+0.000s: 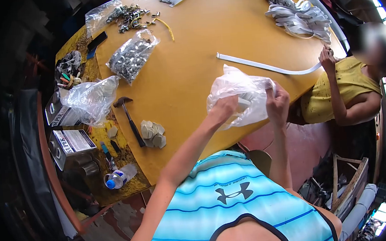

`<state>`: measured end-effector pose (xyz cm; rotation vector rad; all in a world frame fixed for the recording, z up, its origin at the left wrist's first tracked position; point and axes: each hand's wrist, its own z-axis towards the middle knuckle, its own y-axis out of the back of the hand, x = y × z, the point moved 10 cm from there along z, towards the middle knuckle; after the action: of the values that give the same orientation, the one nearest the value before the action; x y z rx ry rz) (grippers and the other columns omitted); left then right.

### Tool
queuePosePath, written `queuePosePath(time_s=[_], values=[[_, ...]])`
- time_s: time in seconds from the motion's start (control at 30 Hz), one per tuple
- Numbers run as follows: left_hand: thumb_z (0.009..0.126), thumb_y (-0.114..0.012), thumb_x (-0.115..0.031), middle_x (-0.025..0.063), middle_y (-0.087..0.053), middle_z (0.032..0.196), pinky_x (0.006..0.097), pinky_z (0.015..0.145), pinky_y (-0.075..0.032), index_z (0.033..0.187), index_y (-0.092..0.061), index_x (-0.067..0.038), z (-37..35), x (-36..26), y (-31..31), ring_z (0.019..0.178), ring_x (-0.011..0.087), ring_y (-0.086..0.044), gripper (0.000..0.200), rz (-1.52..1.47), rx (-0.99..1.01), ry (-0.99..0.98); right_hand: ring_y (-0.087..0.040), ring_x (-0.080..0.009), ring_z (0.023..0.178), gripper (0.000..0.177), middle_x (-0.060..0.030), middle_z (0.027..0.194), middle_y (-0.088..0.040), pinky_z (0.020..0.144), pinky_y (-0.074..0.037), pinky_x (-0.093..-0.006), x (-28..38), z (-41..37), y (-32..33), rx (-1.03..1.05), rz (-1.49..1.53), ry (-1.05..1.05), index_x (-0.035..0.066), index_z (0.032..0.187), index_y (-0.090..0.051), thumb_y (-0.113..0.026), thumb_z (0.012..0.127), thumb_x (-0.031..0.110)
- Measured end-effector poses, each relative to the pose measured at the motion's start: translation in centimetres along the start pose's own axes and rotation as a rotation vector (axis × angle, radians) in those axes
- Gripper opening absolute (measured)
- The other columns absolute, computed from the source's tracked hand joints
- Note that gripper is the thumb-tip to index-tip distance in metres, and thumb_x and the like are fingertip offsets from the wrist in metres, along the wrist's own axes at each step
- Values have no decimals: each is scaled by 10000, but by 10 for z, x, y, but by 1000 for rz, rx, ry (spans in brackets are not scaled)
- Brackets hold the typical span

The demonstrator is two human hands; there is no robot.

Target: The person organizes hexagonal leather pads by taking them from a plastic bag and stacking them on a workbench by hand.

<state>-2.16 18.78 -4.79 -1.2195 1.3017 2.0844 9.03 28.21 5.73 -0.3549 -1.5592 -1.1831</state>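
Over the near edge of the yellow table, a crumpled white plastic bag (237,83) is between my two hands. My right hand (278,101) is closed on the bag's right edge. My left hand (224,109) reaches into the bag's opening, its fingers hidden by the plastic. A pale strip-like piece (244,102) shows inside, beside the left fingers. Just beyond the bag, a long white strap (265,64) with a small metal end lies on the table and runs right toward a co-worker's hand (327,57).
A hammer (132,120) and stacked pale pieces (153,133) lie left of my arm. Further left are a bag of metal clips (132,57), loose clips (132,17), tins (72,147) and a water bottle (120,176). Bundled white straps (298,19) sit far right, near a person in yellow (342,88).
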Motion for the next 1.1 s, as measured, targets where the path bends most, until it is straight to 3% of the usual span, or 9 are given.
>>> queuePosePath(time_s=[0.23,0.3,0.4,0.47,0.57,0.67,0.87,0.93,1.1], values=[[962,-479,-163,188,-650,1014,402,878,-480,1051,-614,37,46,-16,-31,955,312,-620,257,77,92,9,-610,-98,868,299,-63,988,-678,789,-493,-245,8,-15,-28,521,499,77,-20,1192,-612,-617,949,155],[957,-489,-155,184,-651,1022,397,884,-480,1058,-613,38,47,-16,-33,964,306,-619,251,-2,95,42,-608,-155,991,377,-122,1132,-651,869,-487,-280,8,-40,-47,1115,577,89,-19,1263,-573,-608,963,207],[949,-504,-142,179,-652,1033,389,892,-480,1070,-612,39,35,-17,-31,977,297,-618,243,-108,110,78,-609,-197,1022,432,-137,1185,-630,883,-494,-307,-100,35,-29,530,550,-173,-26,1283,-554,-589,976,276],[944,-513,-134,175,-653,1040,384,897,-480,1078,-611,39,19,-14,-24,986,291,-618,239,-181,128,117,-617,-199,948,462,-174,1127,-647,872,-495,-312,-160,62,-13,226,138,-182,18,1269,-586,-593,960,361],[936,-528,-121,169,-654,1052,377,906,-480,1089,-610,40,9,-14,-23,999,282,-617,236,-276,129,184,-636,-227,926,474,-195,1059,-658,831,-504,-341,-224,72,-49,411,-182,-44,9,1203,-622,-599,945,406],[929,-543,-108,164,-656,1063,369,914,-479,1101,-609,41,18,-7,-23,1012,273,-616,237,-370,99,302,-642,-251,899,472,-186,985,-664,784,-499,-351,-227,55,-89,676,155,-273,-4,1128,-644,-606,930,423],[913,-573,-83,153,-659,1085,354,930,-479,1124,-607,42,48,13,-24,1038,255,-614,247,-560,-53,498,-583,-165,715,321,-106,786,-639,667,-467,-310,-234,52,-113,552,327,-115,-46,937,-681,-648,911,272],[908,-583,-75,149,-660,1093,349,936,-479,1131,-606,43,48,18,-19,1047,249,-614,253,-630,-116,544,-521,-90,620,280,-26,679,-604,577,-435,-265,-260,60,-117,443,650,-330,-57,892,-672,-646,925,220],[865,-667,-22,99,-616,1202,321,971,-461,1270,-546,56,4,47,-4,1113,177,-570,430,-685,-64,802,-447,-29,564,288,27,609,-560,488,-366,-236,-271,106,-85,311,503,-402,-38,796,-658,-635,944,208]])
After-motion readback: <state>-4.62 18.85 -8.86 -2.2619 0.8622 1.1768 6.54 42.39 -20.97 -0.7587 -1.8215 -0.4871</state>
